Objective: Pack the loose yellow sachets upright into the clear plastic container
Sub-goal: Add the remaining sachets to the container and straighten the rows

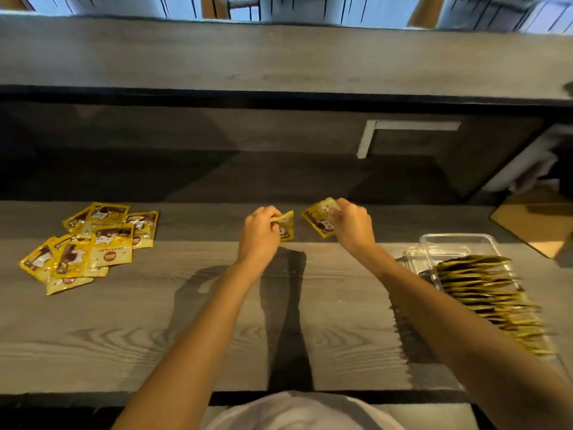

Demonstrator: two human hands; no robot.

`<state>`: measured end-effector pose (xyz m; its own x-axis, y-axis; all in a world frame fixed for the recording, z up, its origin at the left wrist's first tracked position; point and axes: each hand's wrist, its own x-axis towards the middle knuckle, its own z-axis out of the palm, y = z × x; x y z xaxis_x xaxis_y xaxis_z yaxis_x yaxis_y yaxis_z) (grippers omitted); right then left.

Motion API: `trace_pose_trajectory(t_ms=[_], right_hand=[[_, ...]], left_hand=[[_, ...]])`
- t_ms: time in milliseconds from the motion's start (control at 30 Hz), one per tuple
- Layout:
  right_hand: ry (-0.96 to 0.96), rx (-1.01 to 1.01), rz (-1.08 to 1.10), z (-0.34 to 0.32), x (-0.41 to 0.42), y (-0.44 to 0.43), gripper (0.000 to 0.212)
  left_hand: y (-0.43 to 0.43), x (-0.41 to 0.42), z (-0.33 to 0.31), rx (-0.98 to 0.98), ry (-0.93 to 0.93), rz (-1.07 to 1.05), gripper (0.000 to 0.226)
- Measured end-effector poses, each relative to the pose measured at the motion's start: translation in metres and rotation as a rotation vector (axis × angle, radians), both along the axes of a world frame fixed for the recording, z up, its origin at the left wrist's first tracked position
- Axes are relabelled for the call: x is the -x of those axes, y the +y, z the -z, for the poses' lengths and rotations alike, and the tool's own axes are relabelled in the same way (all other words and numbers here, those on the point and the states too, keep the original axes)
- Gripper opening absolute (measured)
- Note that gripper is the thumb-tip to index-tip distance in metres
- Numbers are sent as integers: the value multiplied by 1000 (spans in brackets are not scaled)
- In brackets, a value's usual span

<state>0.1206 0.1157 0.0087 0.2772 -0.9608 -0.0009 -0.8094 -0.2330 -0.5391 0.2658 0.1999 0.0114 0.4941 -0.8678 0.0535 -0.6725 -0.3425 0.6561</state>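
A grey wood-grain worktop [155,321] was spread across the view, with a raised ledge at its far side. At the right, a clear plastic container [459,243] was seen, its near part packed with a long row of upright sachets [483,293] leaning edge to edge; only the far end was left bare. At the far left, a loose pile of yellow sachets [90,246] was lying flat and overlapping, well apart from the container. Between the two, both hands were raised above the worktop. One sachet [286,226] was pinched in the closed fingers of the left hand [259,231], and a second sachet [321,218] was gripped by the closed fingers of the right hand [353,225].

The step in hand was judged to be bringing the two sachets together before loading. For this to be done well, their edges should be squared, the faces turned the same way, and the pair slid on edge into the bare far end, so that the standing row is not tipped.
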Motion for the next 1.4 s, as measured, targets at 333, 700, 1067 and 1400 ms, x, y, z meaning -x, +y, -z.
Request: trace_pose_trajectory(t_ms=[333,700,1067,1400], right_hand=[[-208,330,198,-43,150,-30,21],[-130,289,154,-20,260,-58,18],[144,8,-249,11,283,-77,19],[300,-289,-225,16,277,-77,39]], left_hand=[[-57,141,-41,296,95,251,29],[-90,255,-17,265,188,478,31],[-95,272,22,-205,157,554,33],[-101,274,12,-469,29,642,42]])
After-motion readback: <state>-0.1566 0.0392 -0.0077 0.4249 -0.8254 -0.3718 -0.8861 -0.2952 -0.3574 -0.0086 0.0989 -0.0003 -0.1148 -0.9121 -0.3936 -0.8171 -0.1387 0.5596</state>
